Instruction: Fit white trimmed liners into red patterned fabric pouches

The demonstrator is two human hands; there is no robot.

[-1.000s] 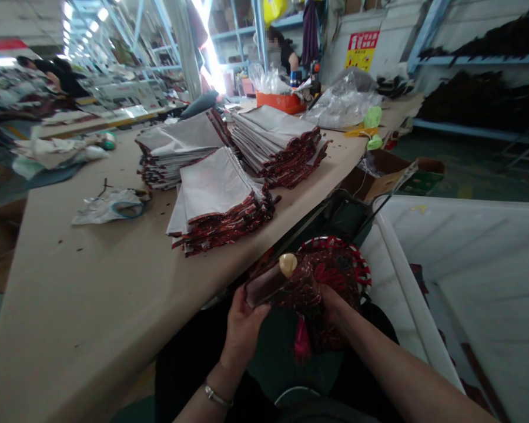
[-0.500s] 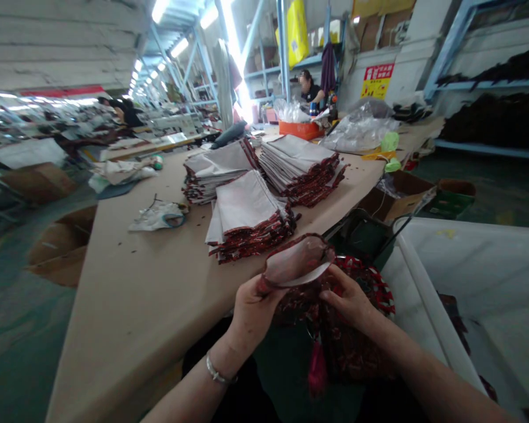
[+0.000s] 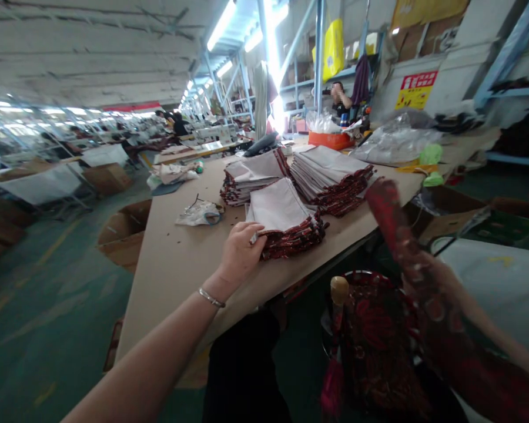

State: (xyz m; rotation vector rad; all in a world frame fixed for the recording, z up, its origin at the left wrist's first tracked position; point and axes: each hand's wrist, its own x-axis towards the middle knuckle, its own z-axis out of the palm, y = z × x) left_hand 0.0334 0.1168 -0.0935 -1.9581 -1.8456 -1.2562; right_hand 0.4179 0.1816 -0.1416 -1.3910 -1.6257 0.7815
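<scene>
My left hand [image 3: 240, 254] is pinching, nearly closed, the left corner of the front cloth stack [image 3: 280, 205], which is lying on the bench [image 3: 167, 276] at twelve o'clock from me. At two o'clock my right hand [image 3: 421, 267] is holding a dark red patterned cloth [image 3: 387, 217], but blur is hiding how tightly.

The person's left hand [image 3: 241, 249] grips the near corner of the front stack [image 3: 277, 207] of pale, red-edged pieces on the brown table [image 3: 170, 282] — a second stack [image 3: 256, 176] and a third stack [image 3: 328, 169] lie just behind. The right hand [image 3: 423, 271], blurred, holds a long, dark red patterned cloth [image 3: 441, 320]. Below, a rounded wooden knob [image 3: 339, 289] stands near a pink tassel [image 3: 332, 388].
</scene>
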